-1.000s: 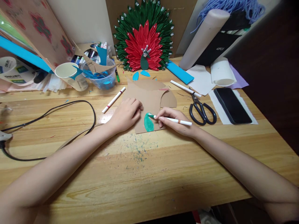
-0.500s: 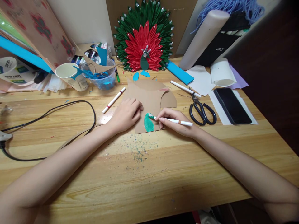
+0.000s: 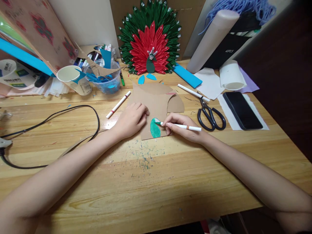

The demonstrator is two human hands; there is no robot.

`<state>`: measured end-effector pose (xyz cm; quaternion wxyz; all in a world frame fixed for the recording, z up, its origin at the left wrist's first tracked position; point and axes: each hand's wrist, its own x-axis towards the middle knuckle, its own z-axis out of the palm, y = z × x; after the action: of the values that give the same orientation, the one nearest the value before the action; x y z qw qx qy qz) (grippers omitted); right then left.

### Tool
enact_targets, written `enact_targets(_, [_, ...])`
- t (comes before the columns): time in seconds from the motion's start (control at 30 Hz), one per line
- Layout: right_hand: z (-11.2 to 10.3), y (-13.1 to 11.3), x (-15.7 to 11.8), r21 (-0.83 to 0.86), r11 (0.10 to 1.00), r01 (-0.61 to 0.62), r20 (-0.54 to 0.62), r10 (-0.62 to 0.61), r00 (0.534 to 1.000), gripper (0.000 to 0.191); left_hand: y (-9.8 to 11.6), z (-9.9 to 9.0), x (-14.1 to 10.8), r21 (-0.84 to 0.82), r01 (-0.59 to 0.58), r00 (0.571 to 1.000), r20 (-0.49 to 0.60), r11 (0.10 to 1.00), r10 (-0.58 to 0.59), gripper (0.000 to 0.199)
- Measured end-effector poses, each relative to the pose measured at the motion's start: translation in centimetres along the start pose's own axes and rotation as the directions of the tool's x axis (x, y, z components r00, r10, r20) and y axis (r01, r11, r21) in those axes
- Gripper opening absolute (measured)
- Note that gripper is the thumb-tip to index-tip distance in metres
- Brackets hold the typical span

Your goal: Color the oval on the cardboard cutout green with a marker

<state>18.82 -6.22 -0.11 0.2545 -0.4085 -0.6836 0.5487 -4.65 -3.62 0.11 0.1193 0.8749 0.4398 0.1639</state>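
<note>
Pinching a slim white marker point(image 3: 181, 126), right hand point(image 3: 186, 133) sets its green tip on a green oval point(image 3: 154, 130) near the 6 o'clock edge of matte brown cardboard point(image 3: 156, 105). Left hand point(image 3: 131, 119) rests loosely curled at the cardboard's 9 o'clock. Tabletop point(image 3: 156, 195): wood grain, ink-specked. At 10 o'clock: clear plastic tub point(image 3: 103, 89) of blue scraps point(image 3: 94, 77), pointed brown offcut point(image 3: 104, 70) on top; paper cup point(image 3: 84, 87) beside it, blue piece point(image 3: 79, 77) across its rim.

Held marker point(image 3: 180, 126) part-hidden, blue yarn point(image 3: 253, 9) cropped
</note>
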Motion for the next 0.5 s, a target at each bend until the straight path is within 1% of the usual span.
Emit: enact_targets(0.5, [0.10,-0.12,0.00,0.005,1.000,0.001,-0.019,-0.001,1.000,0.026,0.05,0.02,-0.04,0.002,0.003,1.000,0.001,1.000,-0.003,0.014])
